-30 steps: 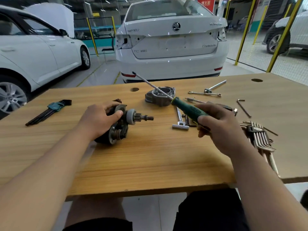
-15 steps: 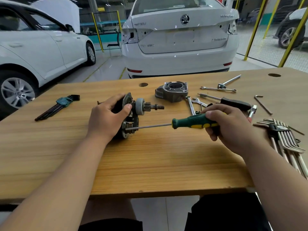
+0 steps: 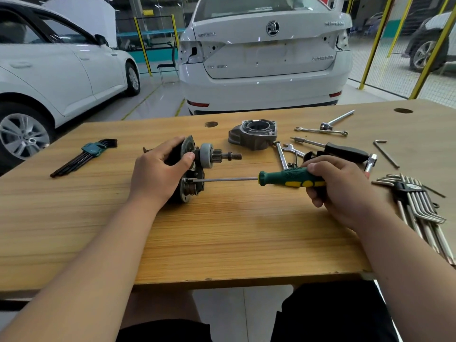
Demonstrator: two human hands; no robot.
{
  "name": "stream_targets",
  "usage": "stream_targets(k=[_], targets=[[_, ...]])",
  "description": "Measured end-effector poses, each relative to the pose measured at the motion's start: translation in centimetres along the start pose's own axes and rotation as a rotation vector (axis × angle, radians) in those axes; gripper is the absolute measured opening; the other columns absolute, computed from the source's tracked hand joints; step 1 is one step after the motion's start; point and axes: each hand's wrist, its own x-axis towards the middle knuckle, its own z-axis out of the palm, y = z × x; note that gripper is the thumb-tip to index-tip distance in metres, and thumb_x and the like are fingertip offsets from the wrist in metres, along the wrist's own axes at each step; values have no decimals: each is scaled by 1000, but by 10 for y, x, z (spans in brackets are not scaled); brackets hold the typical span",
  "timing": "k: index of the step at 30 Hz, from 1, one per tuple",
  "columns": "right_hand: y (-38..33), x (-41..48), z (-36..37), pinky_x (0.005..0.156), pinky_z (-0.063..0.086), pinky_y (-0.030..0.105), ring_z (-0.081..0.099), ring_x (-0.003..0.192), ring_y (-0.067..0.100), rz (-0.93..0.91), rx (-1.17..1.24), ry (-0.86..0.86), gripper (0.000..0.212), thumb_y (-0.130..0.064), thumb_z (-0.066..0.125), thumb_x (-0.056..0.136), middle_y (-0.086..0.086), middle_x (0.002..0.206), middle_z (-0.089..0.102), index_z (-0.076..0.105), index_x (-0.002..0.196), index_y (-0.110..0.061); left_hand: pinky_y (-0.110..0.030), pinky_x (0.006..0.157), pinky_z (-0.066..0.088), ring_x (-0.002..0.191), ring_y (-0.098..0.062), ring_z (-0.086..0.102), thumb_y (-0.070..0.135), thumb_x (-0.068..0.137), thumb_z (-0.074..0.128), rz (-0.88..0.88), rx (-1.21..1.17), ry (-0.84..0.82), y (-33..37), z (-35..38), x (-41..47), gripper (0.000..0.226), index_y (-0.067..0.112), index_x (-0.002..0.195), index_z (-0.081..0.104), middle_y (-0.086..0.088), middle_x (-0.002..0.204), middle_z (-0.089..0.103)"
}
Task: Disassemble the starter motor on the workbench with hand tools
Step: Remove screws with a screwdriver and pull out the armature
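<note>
The starter motor (image 3: 195, 169) lies on its side on the wooden workbench (image 3: 222, 230), its pinion shaft pointing right. My left hand (image 3: 158, 174) grips the motor body, thumb on its end plate. My right hand (image 3: 338, 191) holds a green and yellow screwdriver (image 3: 283, 180) by the handle. The shaft runs level to the left and its tip meets the lower, solenoid end of the motor. A grey cast nose housing (image 3: 254, 134) sits apart behind the motor.
A green-clipped hex key set (image 3: 86, 156) lies at the left. Right of the housing are spanners (image 3: 281, 154), a black-handled driver (image 3: 343, 150), a socket extension (image 3: 335, 119) and a loose hex key (image 3: 385, 153). A fanned silver hex key set (image 3: 419, 208) lies by my right wrist.
The screwdriver swung down from pointing up and away to lying level, and its tip reached the motor's lower end. My left hand kept hold of the motor.
</note>
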Motion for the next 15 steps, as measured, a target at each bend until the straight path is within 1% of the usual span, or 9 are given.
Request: stream_targets(k=[2,6,11,15], targets=[[0,-1,1,48,46,28,55,55,17,-5,7,-5,16,-17,56,93,19,96,60,71,89,-15,-5,83,36,111,-2,56,36,87,68,-2,6,3,1,0,0,41,34,127,63,11,123,65],[0,-2,1,46,46,27,55,53,14,11,38,-5,17,-17,54,94,18,96,59,71,91,-16,-8,86,38,114,-5,58,35,87,68,1,3,2,1,0,-1,41,31,128,63,10,123,65],[0,-1,2,48,46,27,56,55,15,14,36,-28,17,-20,56,94,18,96,61,71,89,-18,-7,87,37,113,-2,57,36,87,68,1,-1,6,-1,0,0,42,32,128,63,13,122,65],[0,-2,1,47,46,27,57,55,15,17,44,-40,19,-20,56,92,18,94,61,73,83,-20,-3,84,36,112,0,56,38,86,68,-2,8,5,-3,0,0,43,33,128,63,15,122,64]])
